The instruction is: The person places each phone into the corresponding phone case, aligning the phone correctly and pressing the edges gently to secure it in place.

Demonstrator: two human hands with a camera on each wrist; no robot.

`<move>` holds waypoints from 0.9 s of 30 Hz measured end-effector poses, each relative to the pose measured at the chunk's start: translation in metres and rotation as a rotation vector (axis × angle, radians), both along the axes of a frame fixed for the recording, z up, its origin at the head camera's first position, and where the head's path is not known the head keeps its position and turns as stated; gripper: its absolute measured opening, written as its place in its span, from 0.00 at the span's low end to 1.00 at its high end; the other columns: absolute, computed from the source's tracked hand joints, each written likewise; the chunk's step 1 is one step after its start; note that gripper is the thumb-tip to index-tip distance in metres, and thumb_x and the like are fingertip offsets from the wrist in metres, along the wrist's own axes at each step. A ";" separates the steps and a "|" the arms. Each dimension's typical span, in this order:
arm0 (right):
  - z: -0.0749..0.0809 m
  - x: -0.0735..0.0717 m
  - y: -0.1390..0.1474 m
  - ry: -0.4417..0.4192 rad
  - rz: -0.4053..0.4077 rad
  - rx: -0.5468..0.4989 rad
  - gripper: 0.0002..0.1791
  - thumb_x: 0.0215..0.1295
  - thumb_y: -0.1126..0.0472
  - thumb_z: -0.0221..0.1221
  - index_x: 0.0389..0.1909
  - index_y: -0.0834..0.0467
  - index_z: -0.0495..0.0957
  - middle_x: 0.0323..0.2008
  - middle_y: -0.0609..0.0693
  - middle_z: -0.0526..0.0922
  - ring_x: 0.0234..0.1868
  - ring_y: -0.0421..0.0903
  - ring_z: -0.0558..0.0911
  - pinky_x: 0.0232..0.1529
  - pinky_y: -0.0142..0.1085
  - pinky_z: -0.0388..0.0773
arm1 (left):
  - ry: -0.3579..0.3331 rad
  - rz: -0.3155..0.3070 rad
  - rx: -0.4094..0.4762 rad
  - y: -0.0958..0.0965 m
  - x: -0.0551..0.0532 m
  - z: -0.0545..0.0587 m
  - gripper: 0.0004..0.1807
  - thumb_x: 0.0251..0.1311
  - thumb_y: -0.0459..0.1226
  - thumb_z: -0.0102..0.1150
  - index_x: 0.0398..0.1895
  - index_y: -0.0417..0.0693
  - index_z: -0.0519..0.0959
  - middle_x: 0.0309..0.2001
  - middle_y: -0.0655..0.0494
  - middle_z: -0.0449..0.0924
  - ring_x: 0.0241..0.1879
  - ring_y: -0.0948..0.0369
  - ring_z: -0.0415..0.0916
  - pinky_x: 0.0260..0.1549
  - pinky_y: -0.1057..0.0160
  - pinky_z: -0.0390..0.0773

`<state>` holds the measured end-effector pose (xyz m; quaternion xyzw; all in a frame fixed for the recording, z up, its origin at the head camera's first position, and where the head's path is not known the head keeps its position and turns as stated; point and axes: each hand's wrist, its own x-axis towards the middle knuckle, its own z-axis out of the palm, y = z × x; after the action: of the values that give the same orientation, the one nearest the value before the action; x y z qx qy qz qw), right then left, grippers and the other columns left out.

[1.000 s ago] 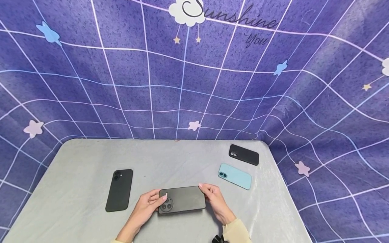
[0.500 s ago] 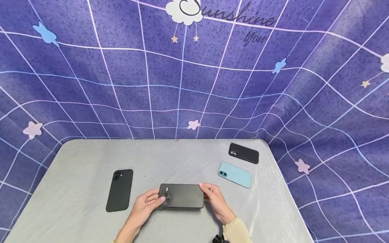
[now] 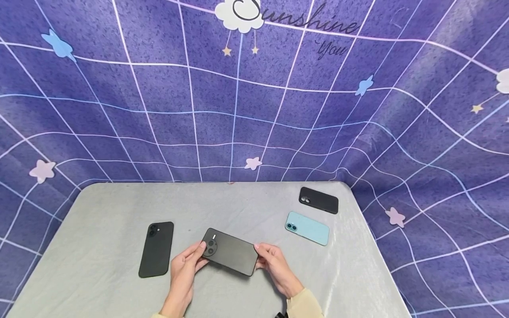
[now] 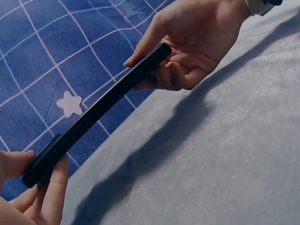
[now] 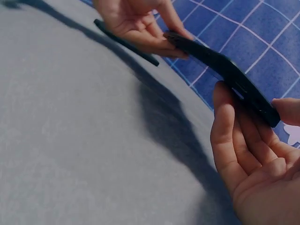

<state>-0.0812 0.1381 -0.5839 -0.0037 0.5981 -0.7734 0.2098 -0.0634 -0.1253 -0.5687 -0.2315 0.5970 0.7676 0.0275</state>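
Observation:
A dark grey smartphone (image 3: 233, 253) with a round camera block is held back side up between both hands, tilted down to the right in the head view. My left hand (image 3: 184, 269) grips its camera end, thumb on top beside the lenses. At the other end my right hand (image 3: 276, 266) pinches a corner, thumb above and fingers below. In the left wrist view the phone (image 4: 98, 112) appears edge-on, raised above the table with its shadow beneath. From the right wrist view, the right fingers (image 5: 225, 136) lie under the phone's end. Its screen side is hidden.
On the grey cloth-covered table (image 3: 238, 207), a black phone (image 3: 157, 249) lies at left. A light blue phone (image 3: 307, 228) and a black phone or case (image 3: 319, 200) lie at right. A purple curtain (image 3: 214, 97) stands behind and on both sides.
The held phone has turned clockwise in the head view, its camera end now higher and its other end lower. Both hands stay on it. The other phones lie where they were.

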 end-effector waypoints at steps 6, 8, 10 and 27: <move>-0.001 0.002 0.000 0.040 -0.001 0.037 0.14 0.83 0.57 0.57 0.43 0.64 0.83 0.32 0.46 0.86 0.29 0.40 0.84 0.37 0.32 0.87 | 0.029 -0.010 -0.044 -0.004 -0.005 0.002 0.29 0.75 0.40 0.67 0.68 0.25 0.75 0.58 0.42 0.86 0.44 0.70 0.87 0.44 0.68 0.88; 0.000 0.002 0.002 0.057 0.000 0.061 0.15 0.83 0.58 0.58 0.47 0.68 0.83 0.31 0.46 0.87 0.29 0.40 0.85 0.37 0.32 0.87 | 0.033 -0.018 -0.065 -0.006 -0.007 0.004 0.28 0.76 0.39 0.67 0.67 0.26 0.76 0.57 0.45 0.87 0.43 0.70 0.87 0.43 0.69 0.88; 0.001 0.002 0.004 0.088 0.000 0.087 0.18 0.82 0.58 0.58 0.50 0.72 0.81 0.31 0.48 0.88 0.30 0.41 0.86 0.37 0.32 0.87 | 0.035 -0.026 -0.089 -0.009 -0.010 0.004 0.27 0.76 0.39 0.67 0.67 0.26 0.77 0.55 0.48 0.88 0.42 0.71 0.86 0.41 0.69 0.88; 0.004 -0.013 0.045 0.271 -0.073 0.293 0.18 0.82 0.58 0.60 0.51 0.74 0.82 0.40 0.69 0.89 0.35 0.51 0.89 0.38 0.36 0.88 | 0.096 -0.311 -0.578 -0.020 -0.047 0.020 0.21 0.81 0.43 0.59 0.63 0.35 0.84 0.56 0.42 0.88 0.52 0.58 0.83 0.49 0.65 0.80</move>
<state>-0.0942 0.1835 -0.5800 -0.0554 0.7267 -0.6777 0.0974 -0.1106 -0.1454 -0.5487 -0.0995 0.8188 0.5633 0.0492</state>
